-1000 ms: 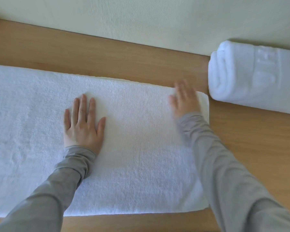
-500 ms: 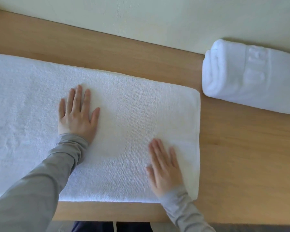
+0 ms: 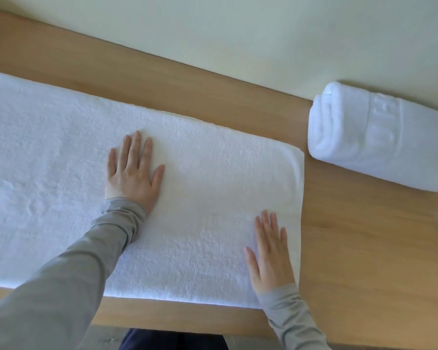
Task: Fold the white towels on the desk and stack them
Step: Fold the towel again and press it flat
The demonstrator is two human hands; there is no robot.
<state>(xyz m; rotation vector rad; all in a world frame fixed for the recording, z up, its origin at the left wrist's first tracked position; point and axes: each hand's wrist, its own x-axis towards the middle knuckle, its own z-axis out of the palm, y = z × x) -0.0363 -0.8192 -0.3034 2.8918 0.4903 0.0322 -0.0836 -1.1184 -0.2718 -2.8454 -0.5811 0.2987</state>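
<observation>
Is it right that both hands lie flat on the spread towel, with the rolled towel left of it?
No: the head view shows the rolled towel right of it. Left hand and right hand lie flat on the spread towel.

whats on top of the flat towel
Both hands lie flat on the flat towel: the left hand further left, the right hand by its right edge. Nothing else shows on it. The cloth under the palms is hidden.

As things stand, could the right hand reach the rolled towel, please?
Probably yes: the right hand lies flat on the spread towel, and only bare desk separates it from the rolled towel.
</observation>
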